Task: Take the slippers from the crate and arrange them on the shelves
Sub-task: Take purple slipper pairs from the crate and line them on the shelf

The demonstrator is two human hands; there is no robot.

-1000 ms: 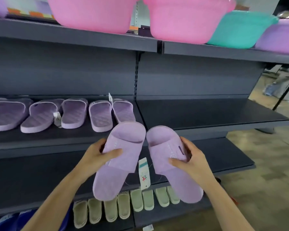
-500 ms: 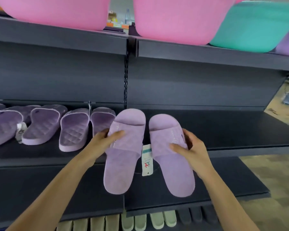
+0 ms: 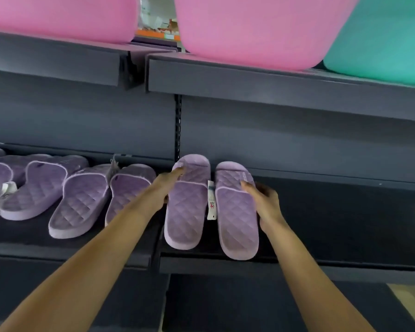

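pink tub (image 3: 58, 17): top left, cut off by the frame | second pink tub (image 3: 249, 32): top centre, right of a narrow gap | teal tub (image 3: 381, 44): top right, just beside the second pink tub | orange strip (image 3: 157, 34): blurred, seen through the gap between the pink tubs | tan floor (image 3: 410, 300): sliver at lower right

right slipper (image 3: 235, 216) strap lettering illegible, tag (image 3: 211, 200) blurred

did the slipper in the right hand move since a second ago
Yes: the right-hand slipper went forward, from in front of the edge of the middle shelf onto its board.
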